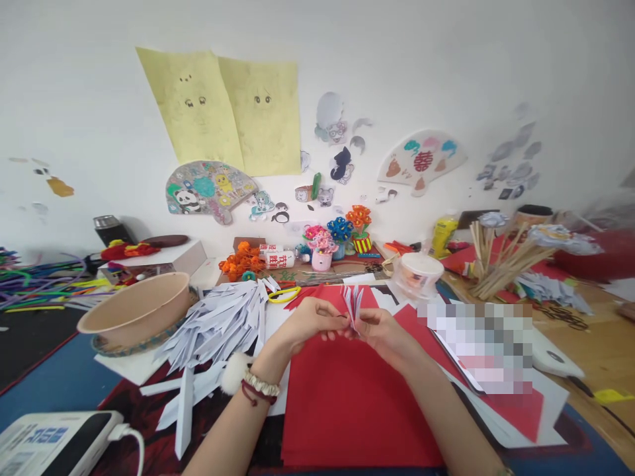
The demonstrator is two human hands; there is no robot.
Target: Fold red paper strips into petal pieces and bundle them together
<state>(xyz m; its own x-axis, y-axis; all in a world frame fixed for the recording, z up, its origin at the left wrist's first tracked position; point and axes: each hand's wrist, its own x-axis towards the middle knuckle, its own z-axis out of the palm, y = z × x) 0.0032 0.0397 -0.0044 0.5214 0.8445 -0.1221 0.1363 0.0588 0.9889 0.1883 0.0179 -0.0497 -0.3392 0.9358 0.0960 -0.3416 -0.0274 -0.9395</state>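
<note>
A small bundle of folded white paper strips (352, 301) stands upright between my hands, fanning out at its top. My left hand (317, 320) pinches its lower part from one side, fingers closed. From the other side, my right hand (381, 332) grips the same bundle between thumb and fingers. Both hands are above a stack of red paper (362, 410). To the left lies a large heap of folded white paper strips (218, 320), with yellow-handled scissors (284, 295) just behind it. The bundle's lower end is partly hidden by my fingers.
A beige basin (139, 307) stands left of the heap, and a white device with a plugged cable (64, 439) sits front left. Flower pots (322, 260) line the wall. At right are a lidded tub (421, 272), wooden sticks (506, 261) and a blurred-out phone-like screen (481, 354).
</note>
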